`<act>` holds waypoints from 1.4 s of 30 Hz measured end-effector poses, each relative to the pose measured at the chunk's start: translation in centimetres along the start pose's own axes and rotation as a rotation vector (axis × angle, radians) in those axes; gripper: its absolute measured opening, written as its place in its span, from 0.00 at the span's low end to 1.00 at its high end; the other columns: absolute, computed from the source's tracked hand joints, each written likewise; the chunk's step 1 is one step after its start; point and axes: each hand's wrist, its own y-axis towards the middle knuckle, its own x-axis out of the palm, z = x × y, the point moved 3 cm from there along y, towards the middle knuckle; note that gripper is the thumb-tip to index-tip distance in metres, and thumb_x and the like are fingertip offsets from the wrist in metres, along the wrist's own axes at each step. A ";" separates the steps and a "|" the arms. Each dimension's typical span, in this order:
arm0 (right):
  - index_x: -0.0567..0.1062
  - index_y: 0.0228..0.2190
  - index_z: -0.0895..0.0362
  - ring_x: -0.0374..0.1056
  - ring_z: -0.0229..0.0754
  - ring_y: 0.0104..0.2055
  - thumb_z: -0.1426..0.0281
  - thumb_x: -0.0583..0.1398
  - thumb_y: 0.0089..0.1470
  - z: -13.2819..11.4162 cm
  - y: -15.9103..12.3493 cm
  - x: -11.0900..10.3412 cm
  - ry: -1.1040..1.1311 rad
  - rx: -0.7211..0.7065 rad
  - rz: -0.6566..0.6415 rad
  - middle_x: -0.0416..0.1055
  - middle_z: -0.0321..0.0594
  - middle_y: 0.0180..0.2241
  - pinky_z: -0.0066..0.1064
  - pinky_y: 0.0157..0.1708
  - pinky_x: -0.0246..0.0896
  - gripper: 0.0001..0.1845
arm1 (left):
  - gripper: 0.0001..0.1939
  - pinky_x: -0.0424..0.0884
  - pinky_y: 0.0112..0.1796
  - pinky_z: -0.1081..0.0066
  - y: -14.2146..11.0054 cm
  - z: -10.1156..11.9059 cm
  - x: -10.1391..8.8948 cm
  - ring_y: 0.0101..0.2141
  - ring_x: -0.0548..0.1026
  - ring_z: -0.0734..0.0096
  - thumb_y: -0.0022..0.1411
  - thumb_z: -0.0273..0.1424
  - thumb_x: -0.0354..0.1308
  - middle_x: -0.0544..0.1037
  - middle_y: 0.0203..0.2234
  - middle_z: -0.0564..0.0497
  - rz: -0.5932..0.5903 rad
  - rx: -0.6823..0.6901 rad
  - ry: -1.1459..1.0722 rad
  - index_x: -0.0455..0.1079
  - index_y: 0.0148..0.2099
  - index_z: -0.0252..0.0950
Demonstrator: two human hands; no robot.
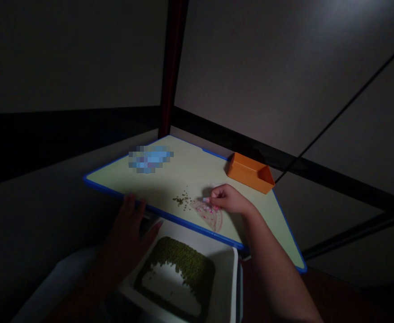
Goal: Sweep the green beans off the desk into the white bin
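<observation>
My right hand [226,198] is closed in a pinch just above the pale tabletop [190,166], and what its fingertips hold, if anything, I cannot make out. Under and beside it lies a clear, pink-marked half-round piece like a protractor [212,218]. Small green beans [182,200] are scattered left of the fingertips. In shadow at the table's blue front edge, my left hand [129,233] has its fingers apart, the thumb by the rim of a white bin [229,278]. More green beans [190,260] lie in that bin, heaped toward its far and right sides.
An orange open box [251,174] stands at the table's back right. A blurred blue item [151,157] lies at the back left. Walls meet behind the table at a dark red post [172,67]. The room is dim.
</observation>
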 end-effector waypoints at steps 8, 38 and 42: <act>0.69 0.17 0.60 0.52 0.29 0.16 0.62 0.60 0.53 -0.3 -0.2 -0.2 -0.056 0.005 -0.044 0.61 0.30 0.13 0.24 0.19 0.46 0.19 | 0.45 0.46 0.62 0.50 0.0 -0.1 0.0 0.66 0.41 0.50 0.54 0.54 0.41 0.46 0.66 0.32 -0.007 -0.007 -0.003 0.53 0.62 0.22; 0.67 0.17 0.59 0.52 0.29 0.18 0.60 0.61 0.51 -1.1 0.4 1.2 -0.038 0.005 -0.144 0.62 0.30 0.15 0.26 0.22 0.47 0.19 | 0.43 0.47 0.62 0.49 0.0 0.3 -0.3 0.66 0.41 0.50 0.54 0.53 0.42 0.46 0.66 0.32 -0.009 -0.007 -0.006 0.53 0.62 0.23; 0.67 0.17 0.59 0.50 0.29 0.18 0.58 0.61 0.51 -1.3 0.1 0.9 -0.023 -0.004 -0.134 0.60 0.29 0.14 0.25 0.21 0.45 0.20 | 0.43 0.48 0.62 0.48 -0.1 0.3 -0.4 0.66 0.42 0.49 0.55 0.52 0.43 0.47 0.66 0.33 -0.011 -0.001 -0.001 0.53 0.62 0.24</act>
